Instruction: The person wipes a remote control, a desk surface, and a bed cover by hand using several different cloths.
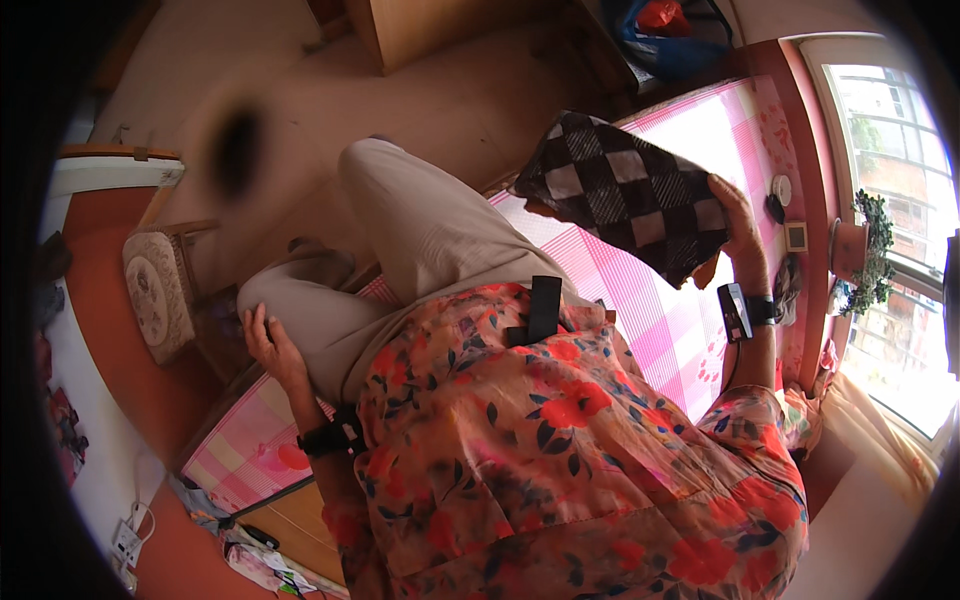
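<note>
My right hand (739, 217) grips the right edge of a black, grey and white checked cloth piece (626, 191). The cloth is held up above the bed or couch and spreads out to the left, with brownish bits showing along its lower edges. What the fingers do behind it is hidden. My left hand (271, 346) rests on the knee of my grey trousers (322, 300), holding nothing, its fingers a little apart. Each wrist wears a black strap with a small device. Beneath me lies a pink and white checked sheet (660, 322).
A chair with an oval-patterned cushion (154, 292) stands at the left. Along the window ledge to the right are a potted plant (862, 251) and a small square object (796, 237). A wooden cabinet (435, 30) and a blue container (667, 45) are at the far side.
</note>
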Tool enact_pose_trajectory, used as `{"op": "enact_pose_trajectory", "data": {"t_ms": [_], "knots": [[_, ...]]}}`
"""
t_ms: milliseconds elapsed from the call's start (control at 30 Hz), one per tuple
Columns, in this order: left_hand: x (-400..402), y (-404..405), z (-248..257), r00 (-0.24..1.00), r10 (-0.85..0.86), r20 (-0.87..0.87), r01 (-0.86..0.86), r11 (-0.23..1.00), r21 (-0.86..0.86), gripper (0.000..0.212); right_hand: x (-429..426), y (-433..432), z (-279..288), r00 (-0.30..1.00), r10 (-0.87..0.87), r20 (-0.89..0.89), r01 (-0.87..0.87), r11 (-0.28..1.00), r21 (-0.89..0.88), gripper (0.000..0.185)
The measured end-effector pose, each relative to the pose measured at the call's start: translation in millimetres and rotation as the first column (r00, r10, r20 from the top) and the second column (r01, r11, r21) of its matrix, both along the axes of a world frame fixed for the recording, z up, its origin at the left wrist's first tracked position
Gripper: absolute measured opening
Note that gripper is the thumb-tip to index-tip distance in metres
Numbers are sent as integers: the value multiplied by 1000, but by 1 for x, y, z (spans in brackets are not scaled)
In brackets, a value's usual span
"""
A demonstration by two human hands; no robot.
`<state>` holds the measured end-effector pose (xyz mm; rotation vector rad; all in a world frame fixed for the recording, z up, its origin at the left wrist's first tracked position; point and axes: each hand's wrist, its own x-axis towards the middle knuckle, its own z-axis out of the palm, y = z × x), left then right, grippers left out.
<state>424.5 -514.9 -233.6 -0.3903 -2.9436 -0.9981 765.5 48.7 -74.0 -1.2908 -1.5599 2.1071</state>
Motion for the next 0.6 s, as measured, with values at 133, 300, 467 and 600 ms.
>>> {"op": "enact_pose_trajectory", "data": {"t_ms": [133,300,467,600], "knots": [[1,4,4,1000,-28,-5,28,1000,-3,33,99,18,-78,982,-83,172,90,995,-37,31],[-2,6,7,999,-46,-6,45,999,-30,34,139,-11,-122,819,-150,554,178,984,3,52],[0,5,8,999,8,34,-7,1000,-27,34,112,-41,-139,621,-281,732,227,958,175,83],[-5,2,6,999,-26,19,28,997,-71,34,110,-35,-149,587,-331,739,330,931,155,50]]}}
